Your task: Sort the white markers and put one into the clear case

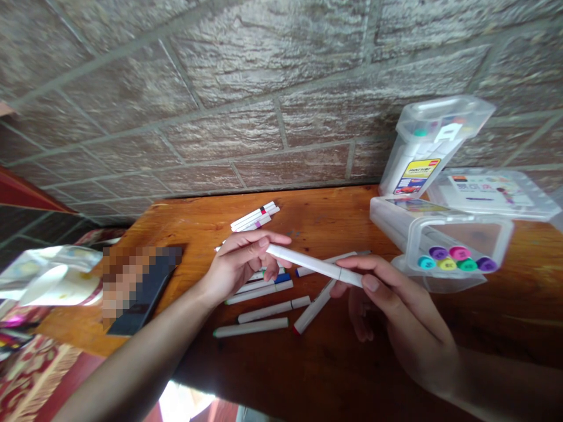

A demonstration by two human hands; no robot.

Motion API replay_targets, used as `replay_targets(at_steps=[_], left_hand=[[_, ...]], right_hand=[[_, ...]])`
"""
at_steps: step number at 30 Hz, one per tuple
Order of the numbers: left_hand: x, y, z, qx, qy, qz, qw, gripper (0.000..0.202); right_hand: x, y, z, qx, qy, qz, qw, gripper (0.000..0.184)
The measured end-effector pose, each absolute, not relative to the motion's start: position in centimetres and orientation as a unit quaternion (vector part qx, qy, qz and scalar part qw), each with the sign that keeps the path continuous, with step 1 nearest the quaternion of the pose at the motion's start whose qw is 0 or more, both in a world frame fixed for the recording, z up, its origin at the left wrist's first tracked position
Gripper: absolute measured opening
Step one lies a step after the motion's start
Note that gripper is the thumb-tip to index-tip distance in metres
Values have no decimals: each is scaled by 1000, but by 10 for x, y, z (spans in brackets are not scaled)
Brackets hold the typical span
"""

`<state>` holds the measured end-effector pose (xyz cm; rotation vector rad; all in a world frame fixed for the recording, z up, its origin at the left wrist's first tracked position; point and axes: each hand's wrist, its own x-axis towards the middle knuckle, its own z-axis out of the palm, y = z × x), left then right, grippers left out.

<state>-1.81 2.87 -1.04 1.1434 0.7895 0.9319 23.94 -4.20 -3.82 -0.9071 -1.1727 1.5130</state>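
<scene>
A white marker pen (305, 259) is held above the table between my two hands, tilted down to the right. My left hand (240, 258) pinches its left end between thumb and fingers. The thumb and fingers of my right hand (404, 310) close on the other end, just past the thin ring around the barrel. Several loose markers lie below, among them a green-tipped marker (251, 327) and a red-tipped marker (314, 307). Part of this group is hidden behind my left fingers. Farther back is a small row of white markers (255, 217) with coloured bands.
On the right, a clear marker case (396, 225) lies open towards me with several coloured markers inside. Behind it stand an upright marker case (417, 158) and a flat clear box (488, 193). A dark flat object (147, 299) lies left, partly pixelated. A brick wall (264, 88) borders the table.
</scene>
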Motion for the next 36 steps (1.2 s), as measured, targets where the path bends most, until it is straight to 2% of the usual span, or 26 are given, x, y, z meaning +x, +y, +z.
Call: replay_targets(at_steps=[31, 36], left_hand=[[-20, 28, -8, 511, 350, 411, 669, 31], [-20, 27, -8, 514, 345, 413, 668, 29]], right_hand=[[238, -42, -37, -400, -473, 619, 483, 29], [236, -40, -37, -397, -474, 605, 502, 27]])
